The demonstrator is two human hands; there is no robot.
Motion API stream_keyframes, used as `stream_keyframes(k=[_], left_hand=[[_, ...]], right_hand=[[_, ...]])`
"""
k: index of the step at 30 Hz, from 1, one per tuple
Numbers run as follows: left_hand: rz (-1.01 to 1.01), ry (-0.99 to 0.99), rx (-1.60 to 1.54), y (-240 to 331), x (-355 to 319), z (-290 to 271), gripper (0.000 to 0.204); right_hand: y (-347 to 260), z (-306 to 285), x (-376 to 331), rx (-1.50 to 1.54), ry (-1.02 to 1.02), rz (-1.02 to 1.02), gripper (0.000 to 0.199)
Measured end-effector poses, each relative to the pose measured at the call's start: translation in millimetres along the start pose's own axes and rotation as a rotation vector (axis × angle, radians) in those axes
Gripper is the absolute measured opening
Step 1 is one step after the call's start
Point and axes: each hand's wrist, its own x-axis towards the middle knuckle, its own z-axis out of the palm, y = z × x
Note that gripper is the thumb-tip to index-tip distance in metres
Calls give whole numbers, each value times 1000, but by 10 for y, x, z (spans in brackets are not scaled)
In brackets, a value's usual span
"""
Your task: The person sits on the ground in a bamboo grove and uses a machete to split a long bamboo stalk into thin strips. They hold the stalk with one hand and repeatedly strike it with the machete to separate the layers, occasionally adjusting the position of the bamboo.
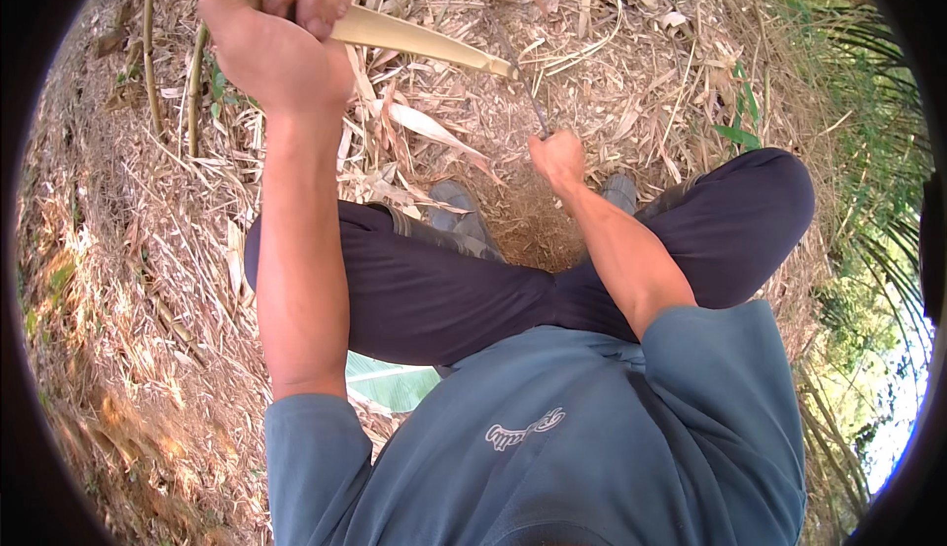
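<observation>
Raised at the upper left, my left hand (pixel 281 38) is closed around a pale, flat-sided piece of bamboo (pixel 419 39). The piece slants right and slightly down, narrowing toward its far end. My right hand (pixel 559 159) is lower, above the ground between my feet, in a closed fist. From it a knife (pixel 539 110) points away from me, its thin dark blade seen nearly edge-on. The bamboo's tip lies beside the blade in the picture; whether they touch I cannot tell. My fist hides the knife's handle.
Dry leaves and pale shavings (pixel 631 72) cover the ground. Two thin stems (pixel 195 82) stand at the left. My bent knees (pixel 755 201) and grey shoes (pixel 459 209) are close to the right hand. A green leaf (pixel 393 383) lies by my left side; green plants (pixel 868 82) grow at the right.
</observation>
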Motion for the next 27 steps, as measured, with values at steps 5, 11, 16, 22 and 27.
stream_keyframes(k=[5,11,16,22,27], left_hand=[[-38,-66,-253,-185,115,-160,42],[4,122,-168,-115,188,47,48],[-2,-43,-113,-87,238,-109,47],[15,383,-28,35,67,-69,41],[278,464,290,-153,-24,-19,48]], right_hand=[[-121,0,-363,87,-1,-63,42],[177,280,-271,44,48,92,42],[441,295,11,-24,-2,144,44],[52,320,-162,97,-25,138,43],[-632,-108,-624,242,12,-209,35]])
